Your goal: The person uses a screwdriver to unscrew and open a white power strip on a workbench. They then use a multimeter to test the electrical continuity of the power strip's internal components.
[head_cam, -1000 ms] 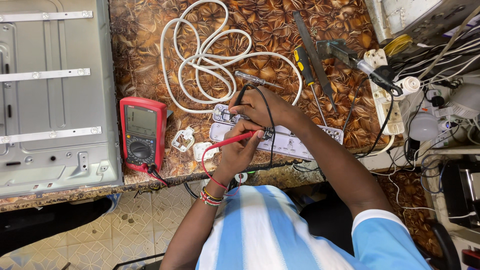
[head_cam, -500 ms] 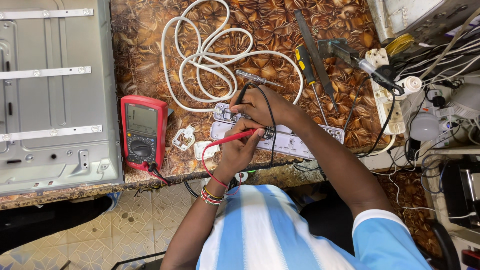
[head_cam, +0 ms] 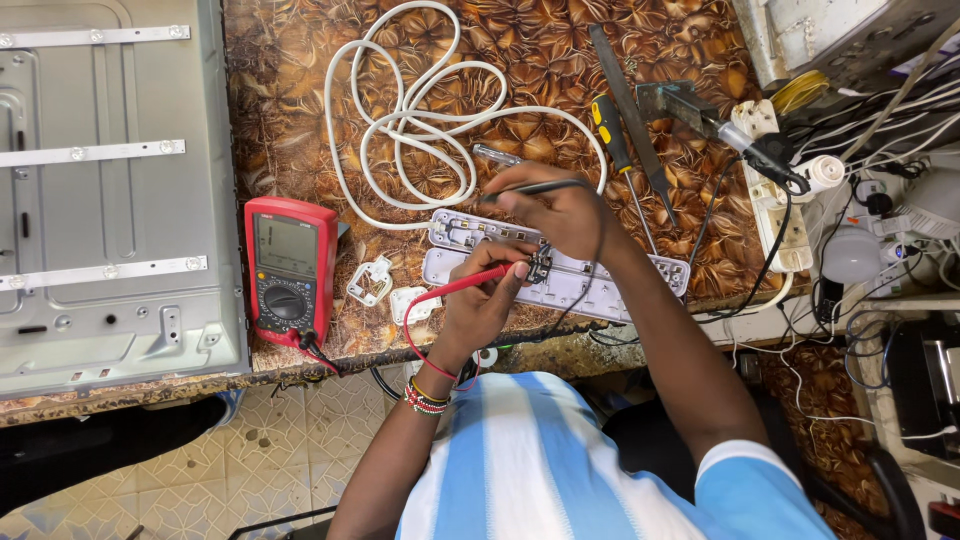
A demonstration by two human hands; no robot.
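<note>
The opened white power strip point(head_cam: 600, 280) lies on the brown leaf-patterned table point(head_cam: 520, 60), and everything else is placed from it. Two hands work over its middle. The left hand point(head_cam: 480, 305) has its fingers pinched together on one red probe point(head_cam: 462, 285), whose tip meets the strip's inner contacts near a small dark part. The right hand point(head_cam: 565, 210) comes in from above the strip, fingers closed on one black probe point(head_cam: 530, 187) lying nearly level across the knuckles; its tip is hidden, so where it touches cannot be told. One red lead and one black lead run from the probes down past the table edge. Left of the strip stands one red multimeter point(head_cam: 288, 270), face up, with its round dial toward the near edge. Between the meter and the strip lie two small white socket pieces point(head_cam: 370, 280), close together. Beyond the strip one white cable point(head_cam: 420, 120) is coiled in loose loops. To the upper right of the strip lie one yellow-and-black screwdriver point(head_cam: 612, 135) and one long flat dark file point(head_cam: 625, 95), side by side. Far left of the strip, past the meter, rests one grey metal panel point(head_cam: 100, 180) carrying three pale strips point(head_cam: 100, 270).
</note>
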